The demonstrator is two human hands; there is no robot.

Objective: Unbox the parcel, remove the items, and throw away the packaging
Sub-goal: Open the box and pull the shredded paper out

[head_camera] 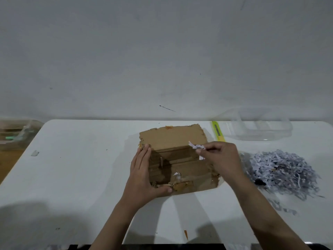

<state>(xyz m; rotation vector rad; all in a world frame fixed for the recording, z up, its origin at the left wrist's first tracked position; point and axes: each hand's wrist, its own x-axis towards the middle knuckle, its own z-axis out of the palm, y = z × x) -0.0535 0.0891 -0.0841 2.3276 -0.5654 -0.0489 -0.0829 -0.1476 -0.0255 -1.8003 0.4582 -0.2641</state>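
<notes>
An open brown cardboard box (173,139) sits mid-table, its far flap raised and its edges torn. My left hand (142,174) lies flat against the box's left side, fingers straight, thumb along the near edge. Above the box's right side, my right hand (219,157) pinches a small tuft of white shredded paper (197,147). One scrap of shredded paper (177,175) lies inside the box. A large pile of shredded paper (282,170) sits on the table right of the box.
A yellow-green utility knife (218,131) lies behind the box at the right. A clear plastic container (261,127) stands at the back right. Another clear container (18,132) sits off the table's left edge. The white table (72,177) meets a grey wall.
</notes>
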